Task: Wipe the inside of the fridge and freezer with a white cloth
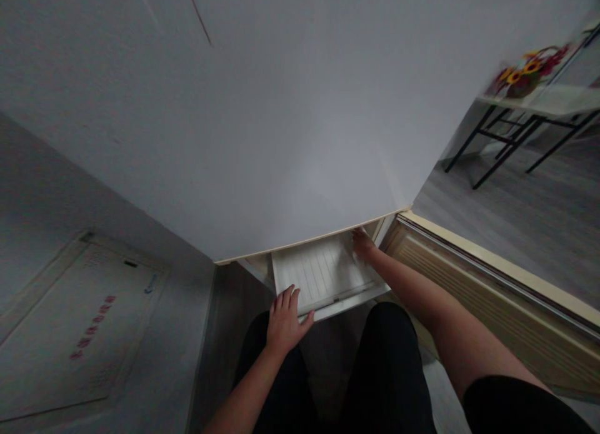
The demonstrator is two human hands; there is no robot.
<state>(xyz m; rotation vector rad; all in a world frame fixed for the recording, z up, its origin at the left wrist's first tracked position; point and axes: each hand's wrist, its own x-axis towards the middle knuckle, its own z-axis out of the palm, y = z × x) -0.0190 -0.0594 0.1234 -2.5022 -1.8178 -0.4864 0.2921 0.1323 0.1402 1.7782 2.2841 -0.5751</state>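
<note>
Head view: black-clad knees (389, 359) fill the near foreground, with the person crouched before a white refrigerator (281, 127). Left hand (285, 318) rests on the near left front edge of a white ribbed drawer (319, 272), fingers laid over the rim and thumb spread to the right; it grips the rim lightly rather than clenching. Right hand (363, 241) reaches to the far right corner of the same drawer, under the bottom edge of the refrigerator's closed upper door; whether it is closed on anything cannot be told. Drawer sits pulled out toward the person at the base of the refrigerator, level, its ribbed floor bare. Open lower door (492, 284) stands to the right, cream-edged. Far right, a blurred table (539, 102) carries sunflowers (525, 71). Left wall holds a flush panel (79, 321) with red lettering.
</note>
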